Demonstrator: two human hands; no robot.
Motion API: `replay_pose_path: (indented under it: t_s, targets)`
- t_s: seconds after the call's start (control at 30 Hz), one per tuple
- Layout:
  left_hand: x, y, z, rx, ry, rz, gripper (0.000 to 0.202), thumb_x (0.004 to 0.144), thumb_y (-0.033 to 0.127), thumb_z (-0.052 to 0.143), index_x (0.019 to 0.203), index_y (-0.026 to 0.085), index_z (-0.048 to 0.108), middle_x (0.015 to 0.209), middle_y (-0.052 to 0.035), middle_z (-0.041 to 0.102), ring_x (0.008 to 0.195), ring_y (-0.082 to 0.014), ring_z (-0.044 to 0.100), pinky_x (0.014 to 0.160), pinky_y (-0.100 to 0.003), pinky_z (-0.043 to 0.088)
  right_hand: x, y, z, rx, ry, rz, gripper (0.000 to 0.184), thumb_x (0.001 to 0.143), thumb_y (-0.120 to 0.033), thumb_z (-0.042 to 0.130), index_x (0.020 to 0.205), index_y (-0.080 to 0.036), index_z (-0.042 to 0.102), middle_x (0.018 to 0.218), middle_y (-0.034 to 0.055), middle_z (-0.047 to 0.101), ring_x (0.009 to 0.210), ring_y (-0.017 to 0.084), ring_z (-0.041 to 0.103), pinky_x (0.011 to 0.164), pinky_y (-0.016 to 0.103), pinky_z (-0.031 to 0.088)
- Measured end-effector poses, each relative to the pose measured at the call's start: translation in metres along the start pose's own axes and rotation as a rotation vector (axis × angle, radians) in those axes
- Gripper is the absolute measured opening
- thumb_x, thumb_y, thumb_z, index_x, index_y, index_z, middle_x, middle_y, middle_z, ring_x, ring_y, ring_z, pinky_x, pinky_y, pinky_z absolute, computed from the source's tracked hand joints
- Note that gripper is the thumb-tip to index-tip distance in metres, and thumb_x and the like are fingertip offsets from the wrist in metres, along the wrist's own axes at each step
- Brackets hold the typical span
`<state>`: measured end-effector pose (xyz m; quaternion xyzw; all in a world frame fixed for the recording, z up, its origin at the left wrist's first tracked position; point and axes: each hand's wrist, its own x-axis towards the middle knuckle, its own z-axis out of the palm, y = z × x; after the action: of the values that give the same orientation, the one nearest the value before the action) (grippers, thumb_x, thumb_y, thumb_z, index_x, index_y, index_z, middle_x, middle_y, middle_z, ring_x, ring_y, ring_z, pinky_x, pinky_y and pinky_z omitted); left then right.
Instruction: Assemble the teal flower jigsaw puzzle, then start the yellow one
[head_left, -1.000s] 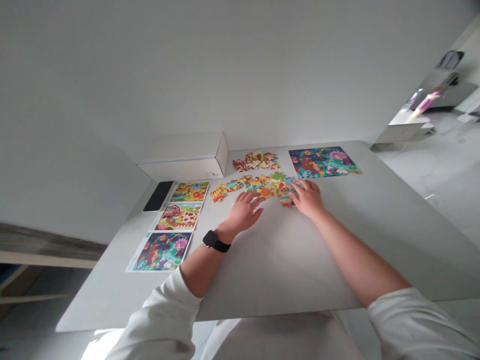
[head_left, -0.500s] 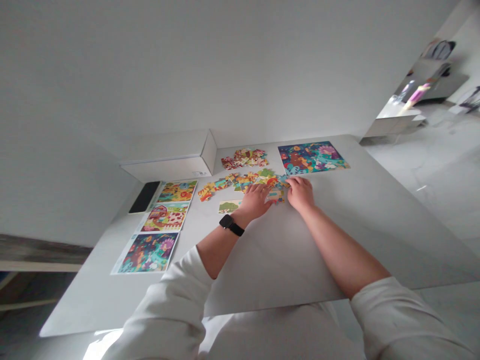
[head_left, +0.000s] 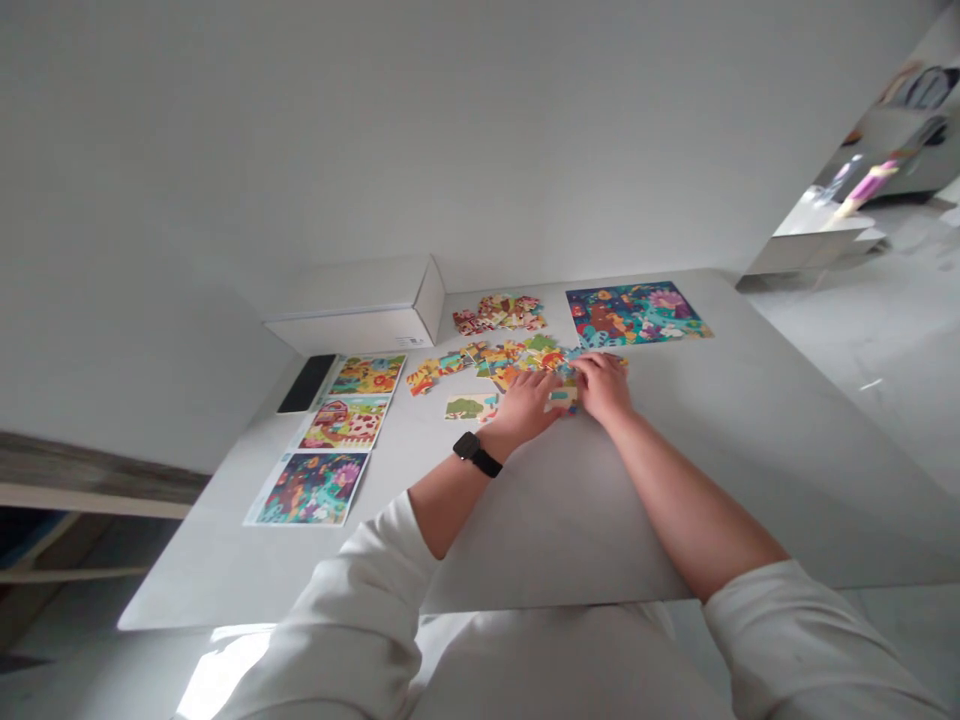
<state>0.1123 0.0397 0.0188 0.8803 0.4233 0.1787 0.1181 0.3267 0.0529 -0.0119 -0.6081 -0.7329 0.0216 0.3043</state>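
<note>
Loose jigsaw pieces in yellow, orange, green and blue lie in a spread heap just beyond my hands. My left hand, with a black watch on its wrist, rests over a flat row of pieces, fingers stretched and thumb apart. To its left shows a light section with a green tree; the middle of the row is hidden under the hand. My right hand is at the heap's right side, fingers bent and pressed together on a puzzle piece, mostly covered by the fingertips.
A reddish heap of pieces lies farther back. A dark colourful picture is at the back right. On the left are three picture sheets, a black phone and a white box against the wall.
The camera view has shifted a little. My left hand has slid slightly right, nearer my right hand. A few yellow pieces now show beyond my right hand.
</note>
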Motion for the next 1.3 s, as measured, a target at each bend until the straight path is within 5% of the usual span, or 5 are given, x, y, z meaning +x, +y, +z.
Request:
replay_pose_path:
  t_s: [0.27,0.47,0.83,1.1,1.3]
  targets:
    - [-0.029,0.032,0.011,-0.153,-0.025,-0.063,0.037,0.097,0.016,0.069,0.133,0.026,0.065,0.116,-0.0078,0.079,0.112,-0.0279,0.076,0.105,-0.042,0.058,0.006,0.009,-0.003,0.064,0.089,0.066,0.044,0.096,-0.016,0.048,0.121,-0.02,0.083,0.123,0.0147,0.081,0.118,0.032,0.073,0.113,0.048,0.056]
    - [-0.029,0.005,-0.003,-0.468,0.112,-0.346,0.045,0.092,0.026,0.083,0.131,0.024,0.06,0.103,-0.0048,0.079,0.084,-0.0204,0.074,0.078,-0.032,0.056,-0.002,-0.021,-0.016,0.251,0.013,-0.084,0.045,0.111,-0.034,0.039,0.137,-0.023,0.074,0.126,0.0127,0.081,0.118,0.029,0.075,0.108,0.045,0.059]
    - [-0.059,-0.056,-0.039,-0.767,0.186,-0.361,0.059,0.086,0.035,0.091,0.131,0.021,0.055,0.08,0.0021,0.075,0.071,-0.0153,0.07,0.068,-0.027,0.047,-0.017,-0.079,-0.019,0.118,-0.15,-0.424,0.042,0.104,-0.035,0.064,0.145,-0.027,0.069,0.152,0.0136,0.067,0.146,0.035,0.058,0.127,0.057,0.046]
    - [-0.078,-0.069,-0.053,-0.718,0.085,-0.283,0.053,0.097,0.037,0.077,0.142,0.02,0.054,0.087,-0.0013,0.079,0.077,-0.016,0.073,0.073,-0.027,0.053,-0.02,-0.09,-0.009,0.115,-0.192,-0.484,0.029,0.103,-0.031,0.066,0.13,-0.027,0.076,0.148,0.0115,0.071,0.139,0.032,0.065,0.125,0.053,0.048]
    - [-0.101,-0.108,-0.062,-0.295,0.307,-0.269,0.027,0.101,0.023,0.062,0.127,0.021,0.068,0.122,-0.0106,0.079,0.115,-0.0247,0.075,0.106,-0.043,0.059,-0.02,-0.08,0.002,0.064,-0.182,-0.387,0.03,0.102,-0.033,0.067,0.13,-0.026,0.076,0.146,0.0107,0.073,0.137,0.03,0.067,0.124,0.05,0.049]
